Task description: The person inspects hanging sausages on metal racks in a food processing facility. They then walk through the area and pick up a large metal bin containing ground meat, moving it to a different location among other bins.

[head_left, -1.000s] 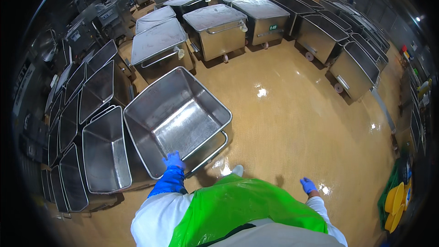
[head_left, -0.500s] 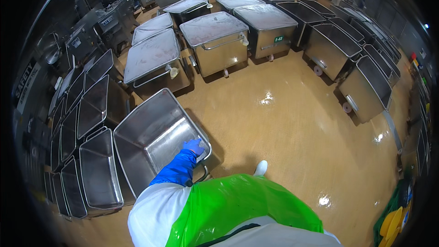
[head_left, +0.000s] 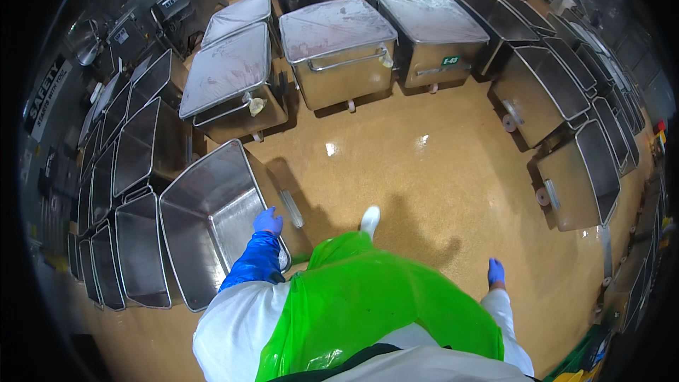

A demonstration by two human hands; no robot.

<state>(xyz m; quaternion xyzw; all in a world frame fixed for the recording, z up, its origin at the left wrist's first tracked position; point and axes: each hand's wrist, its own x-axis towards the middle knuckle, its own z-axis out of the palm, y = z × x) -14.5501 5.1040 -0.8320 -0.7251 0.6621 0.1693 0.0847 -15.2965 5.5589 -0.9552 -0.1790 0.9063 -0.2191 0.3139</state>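
My left hand [head_left: 269, 221], in a blue glove with a blue sleeve cover, is at the right-hand rim of an uncovered stainless steel meat tub [head_left: 233, 201]. Its fingers look bent over the rim, partly hidden from above. The tub has sloping, bare metal inner walls and a grip bar [head_left: 291, 209] on its outer right side. Lower right, my right hand [head_left: 496, 271] hangs beside my body in a blue glove. It touches nothing, and its fingers look stretched out. A green apron [head_left: 396, 283] covers my front.
Uncovered steel tubs [head_left: 141, 240] stand packed along the left. Ahead are wheeled tubs with plastic-covered tops [head_left: 336, 28]. More uncovered wheeled tubs [head_left: 576, 170] line the right. The tan floor [head_left: 396, 170] is wet and shiny between them. My white boot [head_left: 370, 219] is ahead of the apron.
My left hand and the tub's right rim have shifted left in view, and the tub's outer side now shows. My right hand has come into view. My white boot appears farther forward.
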